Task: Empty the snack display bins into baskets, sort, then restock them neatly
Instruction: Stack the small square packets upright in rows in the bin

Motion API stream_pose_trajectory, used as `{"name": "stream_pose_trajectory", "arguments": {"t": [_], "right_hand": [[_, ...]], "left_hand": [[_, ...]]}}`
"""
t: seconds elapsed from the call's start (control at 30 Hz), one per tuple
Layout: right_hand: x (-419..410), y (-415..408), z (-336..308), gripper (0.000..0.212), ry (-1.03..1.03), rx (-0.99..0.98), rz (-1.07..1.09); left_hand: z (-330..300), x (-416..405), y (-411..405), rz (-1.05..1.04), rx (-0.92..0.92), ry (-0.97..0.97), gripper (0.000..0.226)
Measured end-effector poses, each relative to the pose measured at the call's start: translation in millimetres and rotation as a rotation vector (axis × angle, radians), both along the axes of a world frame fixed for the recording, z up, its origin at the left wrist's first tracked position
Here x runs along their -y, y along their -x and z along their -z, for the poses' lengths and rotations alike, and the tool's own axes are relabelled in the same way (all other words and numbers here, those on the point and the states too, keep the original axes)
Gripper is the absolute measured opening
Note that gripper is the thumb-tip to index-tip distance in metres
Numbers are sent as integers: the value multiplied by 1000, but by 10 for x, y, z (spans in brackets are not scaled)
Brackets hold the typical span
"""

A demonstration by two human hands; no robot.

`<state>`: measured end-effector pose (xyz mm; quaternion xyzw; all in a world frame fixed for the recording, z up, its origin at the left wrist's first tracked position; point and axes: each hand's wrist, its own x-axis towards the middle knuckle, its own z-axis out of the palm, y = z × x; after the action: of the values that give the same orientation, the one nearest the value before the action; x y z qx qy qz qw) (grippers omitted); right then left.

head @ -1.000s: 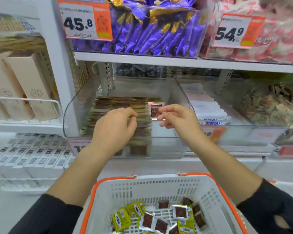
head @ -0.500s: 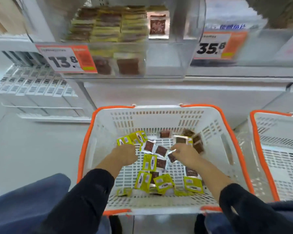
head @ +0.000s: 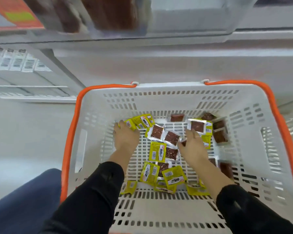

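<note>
Snack packets (head: 161,150), some yellow-wrapped and some clear-fronted over a brown filling, lie scattered on the slotted floor of a white basket (head: 98,132) with an orange rim; we see them loosely heaped from the far wall toward the near middle, several overlapping; a few bare brown packets sit in the far right corner. Our left hand (head: 125,137) reaches down into the basket at its far left, the back of the hand toward the camera; its fingers (head: 116,126) curl onto a yellow packet (head: 140,121) there, and appear to be gripping its edge, though the contact itself is hidden beneath the hand. Our right hand (head: 193,147) lies over the middle of the pile; its fingers are bent around a small brown packet (head: 183,142), pinched at the left side of the hand, just beside a clear-fronted packet (head: 172,138). Both forearms enter from below in black sleeves (head: 98,196); a dark blue trouser leg (head: 24,203) shows at lower left, outside the basket. Beyond the basket stands white shelving (head: 159,59); on it, at the top of the view, a clear display bin (head: 184,16) holds brown packets at its left end; an orange price label (head: 13,14) fronts it at upper left; rows of white barcode tags (head: 15,61) line a lower shelf at left.
</note>
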<state>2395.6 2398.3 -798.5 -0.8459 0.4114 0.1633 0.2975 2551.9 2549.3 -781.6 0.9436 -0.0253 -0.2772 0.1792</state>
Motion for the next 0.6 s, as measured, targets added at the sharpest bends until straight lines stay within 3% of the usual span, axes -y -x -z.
{"name": "stream_pose_trajectory", "arguments": {"t": [0.07,0.17,0.37,0.6], "right_hand": [[11,-74,98,69,-41,-66,-78],[-72,-125,249,77,-51,-55,-265],[-235,-336,355,78,-47,-79,-373],[-287,-277,315,57,104,23,-320]], "left_hand": [[143,27,-126,-106,-64,6,62],[334,51,-150,-92,-95,2,61],[473,-48,104,328,6,-152,72],[549,-184,683,450,67,-161,74]]}}
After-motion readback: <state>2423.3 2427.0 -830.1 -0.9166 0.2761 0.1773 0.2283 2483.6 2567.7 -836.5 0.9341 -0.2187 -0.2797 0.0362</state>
